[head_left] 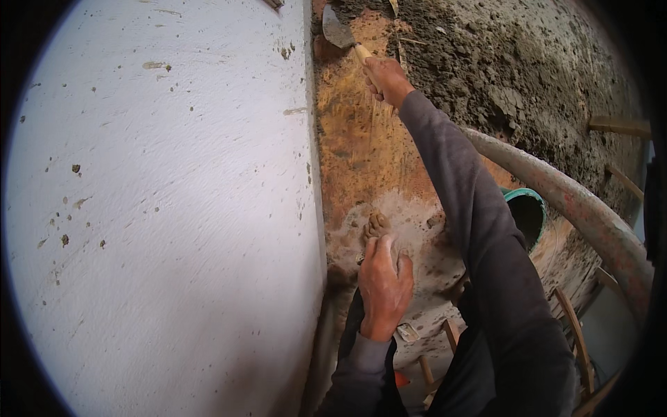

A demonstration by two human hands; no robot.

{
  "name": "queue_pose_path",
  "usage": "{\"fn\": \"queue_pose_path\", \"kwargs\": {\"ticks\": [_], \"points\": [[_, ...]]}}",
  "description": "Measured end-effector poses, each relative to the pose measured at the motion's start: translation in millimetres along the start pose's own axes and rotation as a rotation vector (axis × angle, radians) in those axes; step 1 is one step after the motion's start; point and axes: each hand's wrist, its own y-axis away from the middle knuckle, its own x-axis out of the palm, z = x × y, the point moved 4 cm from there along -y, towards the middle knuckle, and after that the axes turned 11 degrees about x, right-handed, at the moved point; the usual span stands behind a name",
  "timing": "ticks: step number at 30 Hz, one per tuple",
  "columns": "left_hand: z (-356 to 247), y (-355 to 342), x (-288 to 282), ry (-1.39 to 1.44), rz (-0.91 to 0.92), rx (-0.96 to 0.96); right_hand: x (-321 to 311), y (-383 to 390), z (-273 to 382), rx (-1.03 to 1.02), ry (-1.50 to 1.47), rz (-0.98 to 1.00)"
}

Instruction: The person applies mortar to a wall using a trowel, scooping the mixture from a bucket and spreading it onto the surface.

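My right hand [388,79] is closed around the pale wooden handle of a trowel [338,29], far ahead at the top. The trowel's grey metal blade points up and left over a mud-stained, orange-brown board [372,139], close to the edge of the white wall. Nearer to me, my left hand [386,286] has its back turned up and its fingers curled. Just past those fingertips, and seemingly touching them, is a brown ridged lump [377,224]. Whatever lies under the left palm is hidden.
A white wall [174,208] spattered with mortar fills the left side. Rough grey-brown mortar [500,76] covers the upper right. A thick pale pole [556,177] curves down the right, near a green bucket [526,215]. Wooden pieces [577,333] stand at lower right.
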Motion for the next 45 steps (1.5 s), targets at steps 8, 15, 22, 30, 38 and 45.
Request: {"fn": "queue_pose_path", "kwargs": {"ticks": [8,15,22,30,38,45], "points": [[-1.4,2.1,0.8,-0.048,-0.022,0.058,-42.0,33.2,-11.4,-0.028,-0.535,-0.234],[-5.1,4.9,13.8,-0.07,0.031,0.073,-14.3,56.2,-59.5,0.058,-0.186,0.027],[-5.5,7.6,18.2,-0.054,0.006,0.061,-50.4,73.9,-84.0,0.057,-0.393,-0.192],[-6.0,15.6,28.5,-0.053,0.046,0.048,-33.6,109.6,-113.4,0.068,-0.443,-0.136],[-8.8,19.4,26.5,-0.031,0.044,0.022,-32.7,54.8,-41.7,0.03,-0.566,0.057],[-7.4,17.3,26.2,-0.113,0.033,0.079,-90.2,46.1,-92.6,0.104,-0.458,-0.191]]}}
